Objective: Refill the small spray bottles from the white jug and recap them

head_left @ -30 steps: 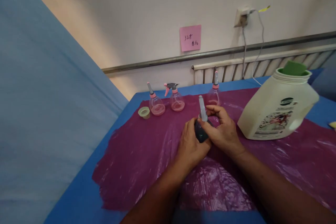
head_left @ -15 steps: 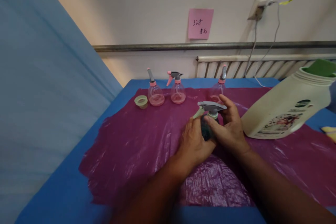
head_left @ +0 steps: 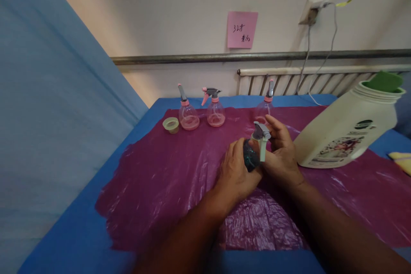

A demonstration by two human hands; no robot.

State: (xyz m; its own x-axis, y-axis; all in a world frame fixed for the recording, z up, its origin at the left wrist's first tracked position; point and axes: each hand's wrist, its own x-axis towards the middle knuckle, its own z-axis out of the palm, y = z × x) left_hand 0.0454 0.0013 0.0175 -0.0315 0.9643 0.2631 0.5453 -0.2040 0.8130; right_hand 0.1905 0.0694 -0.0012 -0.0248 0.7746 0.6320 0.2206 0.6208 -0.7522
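In the middle of the head view, my left hand [head_left: 236,169] is wrapped round the dark green, see-through body of a spray bottle [head_left: 250,157]. My right hand [head_left: 284,160] is closed about its neck, just under the grey spray head [head_left: 260,129], with the index finger raised beside the head. The pale green trigger points toward me. Part of the neck is hidden by my fingers. Right behind my right hand stands a clear spray bottle with a pink collar [head_left: 263,110], its lower part partly covered.
Two more pink-collared spray bottles [head_left: 189,120] [head_left: 215,117] stand at the back left beside a small greenish cup [head_left: 171,125]. A large cream jug [head_left: 340,132] with a green piece in its mouth leans at right. Purple plastic sheeting [head_left: 167,184] covers the blue table [head_left: 73,227].
The grey spray head has turned on the green bottle: its trigger pointed left and now faces me. Both hands stay round the bottle. The view has shifted slightly.
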